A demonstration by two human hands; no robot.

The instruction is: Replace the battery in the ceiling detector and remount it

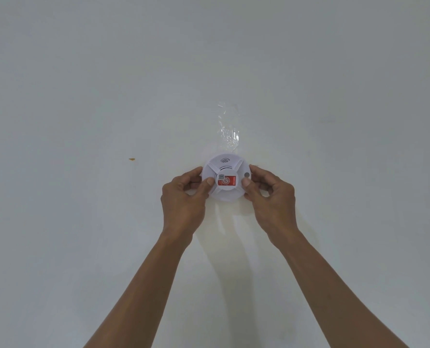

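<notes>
The round white ceiling detector (226,169) sits against the white ceiling (108,96) in the middle of the view. It has raised ribs, a red sticker in its centre and a small grey dot on its right side. My left hand (184,194) grips its left edge, thumb on the face and fingers behind the rim. My right hand (269,194) grips its right edge the same way. Both arms reach up from the bottom of the frame. The detector's back and its mount are hidden.
A crumpled strip of clear tape (228,129) sticks to the ceiling just beyond the detector. A small orange-brown mark (132,159) shows on the ceiling to the left. Yellowish stains spread on the ceiling between my wrists.
</notes>
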